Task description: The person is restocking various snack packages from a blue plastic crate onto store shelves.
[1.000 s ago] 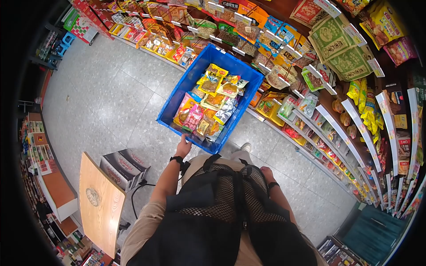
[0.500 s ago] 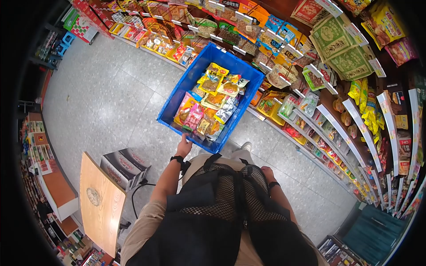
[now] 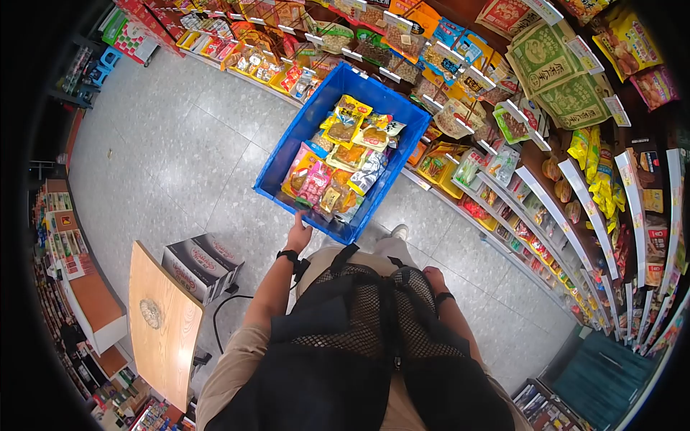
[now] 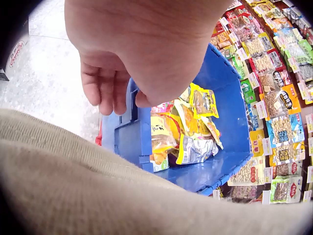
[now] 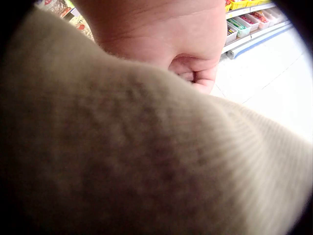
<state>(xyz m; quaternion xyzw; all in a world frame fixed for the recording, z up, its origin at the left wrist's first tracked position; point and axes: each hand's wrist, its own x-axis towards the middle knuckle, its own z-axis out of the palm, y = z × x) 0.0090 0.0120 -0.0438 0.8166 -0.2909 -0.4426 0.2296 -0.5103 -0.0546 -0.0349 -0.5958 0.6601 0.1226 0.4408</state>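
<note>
A blue bin (image 3: 269, 169) holds a pile of packaged snacks (image 3: 348, 154) in front of the person. My left hand (image 3: 299, 235) is at the bin's near left edge. In the left wrist view, that hand (image 4: 142, 44) lies over the blue bin's rim (image 4: 145, 132), with its fingers down the outer side and its thumb by the inner side; part of the contact is hidden. Beside the body hangs my right hand (image 3: 434, 280), away from the bin. Its fingers are loosely curled in the right wrist view, where nothing shows in the hand (image 5: 166, 34).
Shelves (image 3: 575, 208) of packaged snacks run along the far side and right, close to the bin. At left stand a wooden board (image 3: 162, 323) and a dark carton (image 3: 205, 269), with a black cable by them. Grey tiled floor (image 3: 187, 158) lies left of the bin.
The blue bin sits slightly farther forward in the head view, and the nearby shelf goods have shifted a little right. My left hand stays at the rim; my right hand still hangs.
</note>
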